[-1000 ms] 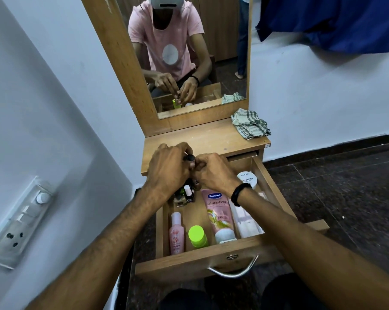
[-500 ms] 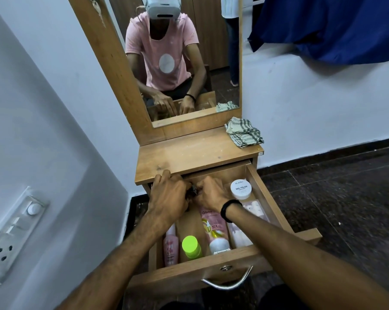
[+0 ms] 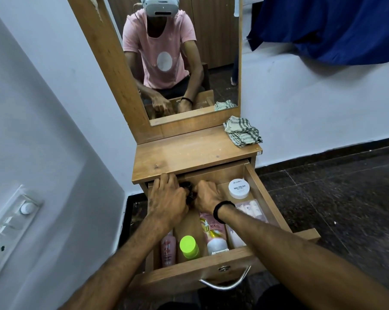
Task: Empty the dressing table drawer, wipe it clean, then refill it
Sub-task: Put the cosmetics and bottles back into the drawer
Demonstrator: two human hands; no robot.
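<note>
Head view: the only camera; it looks down over both forearms into the open drawer of the dressing table.
Task thing: the drawer is pulled out below the counter and holds its load, so by the look of it emptying has hardly begun.
Contents: white nail polish jar at 1 o'clock in the drawer, pink tube at 6 o'clock, green-capped bottle and pink bottle at 7 o'clock.
Cloth: the checked cloth lies bunched at the counter's 2 o'clock corner, untouched.
Risk: several small glass bottles lifted in one go may slip between the two hands and break or spill on the floor; knuckles may knock the counter's edge just above.
Left hand: left hand reaches to the drawer's 11 o'clock corner, palm down, wrist low.
Right hand: right hand meets it from 3 o'clock, a black wristband on the wrist.
Grip: both hands are curled around the small dark bottles between them; how many each holds is hidden.
</note>
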